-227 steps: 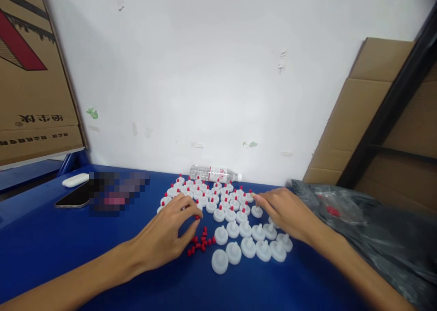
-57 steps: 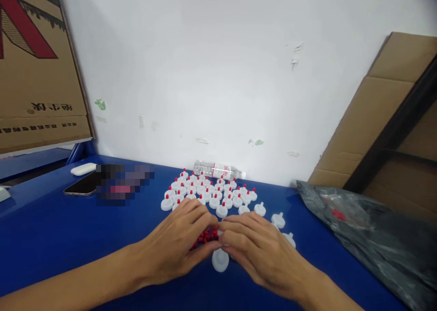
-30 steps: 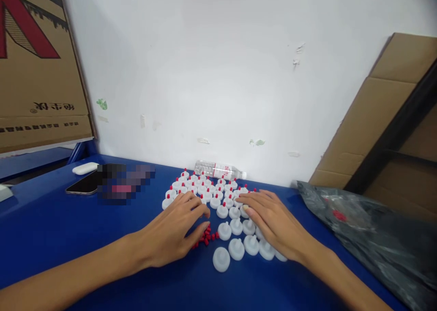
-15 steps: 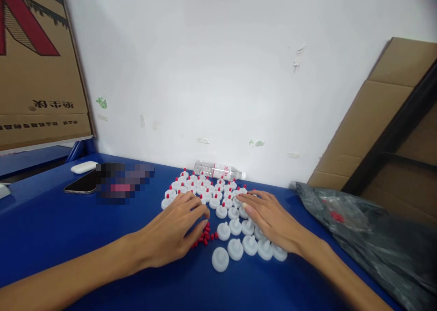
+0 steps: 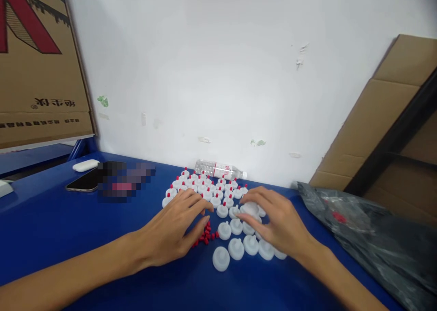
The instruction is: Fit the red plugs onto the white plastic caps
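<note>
My right hand (image 5: pixel 273 215) has its thumb and fingers around a white nozzle cap (image 5: pixel 251 208), slightly blurred, just above other white caps. Beside the small loose red tips (image 5: pixel 207 233), my left hand (image 5: pixel 180 222) is curved, with thumb and index finger a little apart and nothing visible between them. Behind the hands stand several white caps with red tips fitted (image 5: pixel 222 209). Nearer me are several white caps with bare nozzles (image 5: pixel 236 248), one at the front left of the group (image 5: pixel 221 259). My right hand partly covers some of these.
A clear plastic bottle (image 5: pixel 220 170) lies against the wall behind the caps. On the left are a phone (image 5: pixel 83 181) and a white case (image 5: pixel 86 165). A dark plastic bag (image 5: pixel 382 242) lies along the right edge of the blue table (image 5: pixel 164 288). Cardboard (image 5: pixel 378 106) leans at right.
My right hand has drawn up from lying flat over the caps, its fingers now curled around a white cap. The left hand has hardly moved. The view has shifted slightly.
</note>
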Tool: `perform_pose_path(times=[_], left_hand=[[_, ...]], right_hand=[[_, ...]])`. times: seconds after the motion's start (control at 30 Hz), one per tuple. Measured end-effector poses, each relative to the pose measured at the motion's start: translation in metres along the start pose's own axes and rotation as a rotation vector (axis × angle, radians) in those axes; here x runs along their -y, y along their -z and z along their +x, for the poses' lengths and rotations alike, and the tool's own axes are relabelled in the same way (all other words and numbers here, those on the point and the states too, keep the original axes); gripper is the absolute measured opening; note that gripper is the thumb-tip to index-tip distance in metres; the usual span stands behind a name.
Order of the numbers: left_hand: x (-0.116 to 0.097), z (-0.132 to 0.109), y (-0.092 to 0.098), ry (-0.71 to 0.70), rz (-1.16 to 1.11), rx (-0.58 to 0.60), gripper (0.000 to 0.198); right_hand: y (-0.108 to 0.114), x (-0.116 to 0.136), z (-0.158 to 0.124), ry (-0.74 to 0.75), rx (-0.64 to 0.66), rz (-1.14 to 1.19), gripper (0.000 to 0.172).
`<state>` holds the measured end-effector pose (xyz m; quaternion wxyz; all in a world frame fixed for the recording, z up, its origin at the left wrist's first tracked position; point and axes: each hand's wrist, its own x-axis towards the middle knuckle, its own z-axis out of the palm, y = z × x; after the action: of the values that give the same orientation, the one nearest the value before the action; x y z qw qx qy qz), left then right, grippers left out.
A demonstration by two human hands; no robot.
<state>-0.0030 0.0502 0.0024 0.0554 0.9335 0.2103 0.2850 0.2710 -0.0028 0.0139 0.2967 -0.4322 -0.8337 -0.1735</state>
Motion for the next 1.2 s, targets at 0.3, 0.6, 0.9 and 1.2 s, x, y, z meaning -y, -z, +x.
perform_pose_path(times=[0.3,0.6,0.9,1.2], left_hand=[[-0.011,-0.005,-0.007,-0.181,0.069,0.021,0.013],[-0.015,-0.006,-0.002,-0.241,0.026,0.050,0.014],[-0.025,-0.005,-0.003,-0.232,-0.184,-0.048,0.021],[0.004,0.000,0.016,0.065,-0.128,-0.255,0.035]], right_hand=[[-0.006,0.054,0.006,0.339,-0.102,0.108,0.013],[0.000,0.061,0.008,0.409,-0.133,0.033,0.024],[0.007,0.062,0.014,0.494,-0.231,-0.060,0.025],[0.007,-0.007,-0.005,0.076,-0.164,-0.118,0.018]])
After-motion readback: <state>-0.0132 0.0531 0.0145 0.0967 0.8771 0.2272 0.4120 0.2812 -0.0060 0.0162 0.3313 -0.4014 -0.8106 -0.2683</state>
